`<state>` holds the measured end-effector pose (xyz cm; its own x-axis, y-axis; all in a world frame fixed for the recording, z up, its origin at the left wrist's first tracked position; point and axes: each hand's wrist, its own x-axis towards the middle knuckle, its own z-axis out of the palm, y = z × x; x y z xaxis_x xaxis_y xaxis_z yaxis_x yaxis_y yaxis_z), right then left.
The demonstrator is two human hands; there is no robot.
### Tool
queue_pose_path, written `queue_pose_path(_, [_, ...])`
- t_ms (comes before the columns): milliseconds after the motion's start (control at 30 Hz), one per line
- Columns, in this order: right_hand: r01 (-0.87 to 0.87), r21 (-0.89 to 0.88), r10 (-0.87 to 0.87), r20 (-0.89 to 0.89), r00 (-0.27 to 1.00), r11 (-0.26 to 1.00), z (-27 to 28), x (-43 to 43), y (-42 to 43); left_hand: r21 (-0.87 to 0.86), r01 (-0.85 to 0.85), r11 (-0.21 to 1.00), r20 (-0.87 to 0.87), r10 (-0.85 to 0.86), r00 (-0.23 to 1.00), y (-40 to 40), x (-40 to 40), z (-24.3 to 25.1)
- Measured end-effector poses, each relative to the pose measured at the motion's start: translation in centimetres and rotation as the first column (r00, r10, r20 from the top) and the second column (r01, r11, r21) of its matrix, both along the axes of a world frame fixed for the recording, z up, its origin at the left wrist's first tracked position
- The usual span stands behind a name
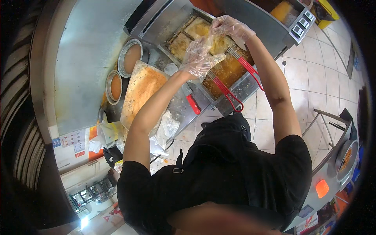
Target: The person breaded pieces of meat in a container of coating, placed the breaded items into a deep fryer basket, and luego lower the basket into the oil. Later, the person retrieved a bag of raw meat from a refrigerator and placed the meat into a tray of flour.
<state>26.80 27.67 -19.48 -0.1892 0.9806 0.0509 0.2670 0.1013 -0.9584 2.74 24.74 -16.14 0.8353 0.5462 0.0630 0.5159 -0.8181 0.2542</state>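
Both my hands wear clear plastic gloves above a steel deep fryer (pixel 245 83) of bubbling oil. My left hand (pixel 198 58) hangs over the near left of the oil, its thumb spread from the fingers. Its fingertips meet or nearly meet those of my right hand (pixel 230 28), which is bent down over the far side. Whether anything sits between the fingers is hidden. Pale battered food (pixel 180 45) fries in wire baskets below. Two red-coated basket handles, one left (pixel 225 91) and one right (pixel 248 67), point towards me.
A red-handled knife (pixel 193 103) lies on the steel counter beside a tray (pixel 126 113) dusted with orange-brown powder. Two metal bowls of brownish liquid, one larger (pixel 132 58) and one smaller (pixel 115 87), stand behind. Plastic bags (pixel 167 129) crumple at the counter's edge. A second fryer (pixel 283 17) adjoins on the right.
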Motion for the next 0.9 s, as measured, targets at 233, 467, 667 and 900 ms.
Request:
queue_pose_path(233, [0.123,0.036,-0.123,-0.01,0.992,0.992,1.1,-0.5,-0.4,-0.484,0.092,0.87,0.453,0.159,0.877,1.1,-0.5,-2.1])
queue_pose_path(467, [0.078,0.165,-0.061,-0.107,0.992,0.983,1.8,0.2,-0.8,-0.571,0.016,0.821,0.394,0.256,0.883,0.1,1.3,0.1])
queue_pose_path(667, [0.355,0.224,-0.377,0.063,0.924,0.908,5.3,-1.3,-2.9,-0.568,0.019,0.823,0.478,0.311,0.822,-1.1,1.9,1.0])
queue_pose_path(900, [-0.097,0.336,0.025,0.213,0.977,0.937,8.5,-11.1,-9.9,-0.796,0.599,0.086,0.345,0.878,0.332,-2.2,-2.4,3.2])
